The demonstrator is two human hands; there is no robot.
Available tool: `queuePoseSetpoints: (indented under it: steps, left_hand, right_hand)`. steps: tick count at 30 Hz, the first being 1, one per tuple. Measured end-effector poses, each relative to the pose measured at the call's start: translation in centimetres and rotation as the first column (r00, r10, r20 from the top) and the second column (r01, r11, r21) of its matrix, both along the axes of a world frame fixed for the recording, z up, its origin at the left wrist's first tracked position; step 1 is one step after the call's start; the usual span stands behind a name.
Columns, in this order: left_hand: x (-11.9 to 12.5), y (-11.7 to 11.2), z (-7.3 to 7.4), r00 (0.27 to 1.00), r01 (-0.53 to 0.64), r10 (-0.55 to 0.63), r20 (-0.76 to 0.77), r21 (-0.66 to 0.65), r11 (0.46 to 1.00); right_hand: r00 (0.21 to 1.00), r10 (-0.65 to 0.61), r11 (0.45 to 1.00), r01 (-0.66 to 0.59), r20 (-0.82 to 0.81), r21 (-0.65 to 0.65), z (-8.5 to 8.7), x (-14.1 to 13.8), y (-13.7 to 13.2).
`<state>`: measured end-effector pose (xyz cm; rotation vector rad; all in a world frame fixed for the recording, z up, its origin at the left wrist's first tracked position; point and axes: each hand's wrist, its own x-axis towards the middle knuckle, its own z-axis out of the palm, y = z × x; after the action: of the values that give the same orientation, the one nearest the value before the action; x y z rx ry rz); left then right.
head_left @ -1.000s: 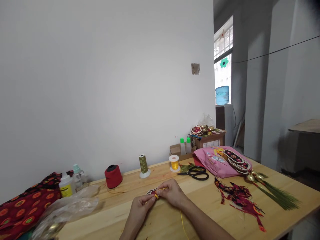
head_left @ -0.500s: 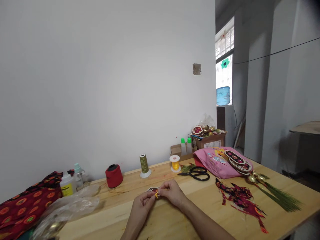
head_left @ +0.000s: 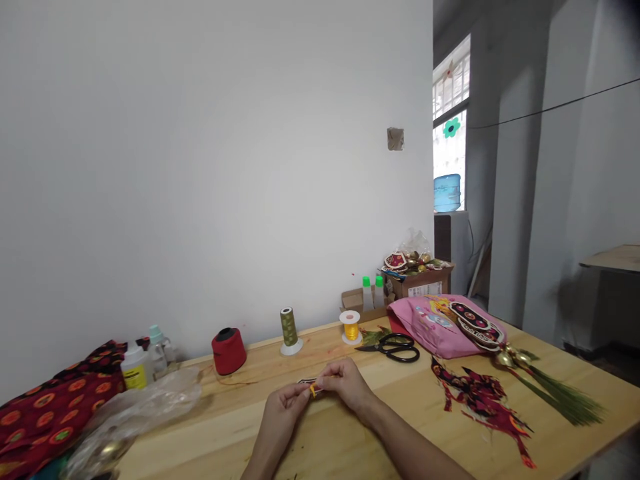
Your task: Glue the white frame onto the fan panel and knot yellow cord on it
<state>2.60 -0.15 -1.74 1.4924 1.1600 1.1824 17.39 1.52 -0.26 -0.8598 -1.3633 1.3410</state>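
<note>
Close together over the front of the table, my left hand [head_left: 286,412] and my right hand [head_left: 346,385] pinch a short length of yellow cord [head_left: 313,390] between their fingertips. Both hands are closed, thumb against forefinger. Behind the fingers lies a dark red patch with a pale edge [head_left: 306,381], mostly hidden by the hands. A spool of yellow cord [head_left: 351,329] stands beyond my right hand, and black-handled scissors [head_left: 397,348] rest to the right of the spool.
Red thread cone [head_left: 229,352] and green thread cone [head_left: 289,331] stand near the wall. At left are patterned red cloth [head_left: 55,410], bottles [head_left: 136,368] and a plastic bag [head_left: 155,403]. At right lie cloth scraps [head_left: 483,407], a pink bag [head_left: 430,327] and green tassels [head_left: 565,397].
The fingertips have shifted slightly around the yellow cord, and less of the patch behind them shows. Both hands stay in nearly the same place.
</note>
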Motion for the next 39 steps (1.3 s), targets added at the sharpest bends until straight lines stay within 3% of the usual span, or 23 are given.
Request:
queuePoseSetpoints:
  steps: [5, 12, 17, 22, 30, 34, 39]
  left_hand:
    - [0.0, -0.1, -0.2, 0.995, 0.036, -0.035, 0.089, -0.005, 0.999]
    - [0.4, -0.5, 0.0, 0.996, -0.033, 0.033, -0.087, 0.01, 0.999]
    - [0.2, -0.3, -0.1, 0.994, 0.028, -0.028, -0.107, 0.003, 1.0]
    - [0.2, -0.3, 0.0, 0.99, -0.021, 0.028, -0.141, 0.05, 0.999]
    - [0.6, -0.5, 0.0, 0.982, -0.077, 0.078, -0.17, 0.015, 0.997]
    - [0.9, -0.5, 0.2, 0.965, -0.111, 0.133, -0.228, 0.104, 0.988]
    - [1.4, -0.7, 0.7, 0.949, -0.117, 0.161, -0.272, 0.17, 0.978]
  right_hand:
    - [0.998, -0.044, 0.999, 0.045, 0.034, -0.026, -0.1, -0.1, 0.1]
    - [0.985, -0.125, 0.992, 0.126, 0.118, 0.004, -1.2, -0.4, 0.9]
    - [0.965, -0.2, 0.98, 0.195, 0.169, 0.041, -1.5, -0.5, 1.0]
    - [0.95, -0.223, 0.974, 0.208, 0.216, 0.092, -1.9, -0.6, 1.2]
    - [0.889, -0.246, 0.951, 0.145, 0.385, 0.274, -1.9, -0.4, 0.7]
    - [0.825, -0.349, 0.909, 0.181, 0.446, 0.376, -1.3, -0.3, 0.3]
    - [0.819, -0.395, 0.871, 0.19, 0.415, 0.454, -0.8, -0.4, 0.0]
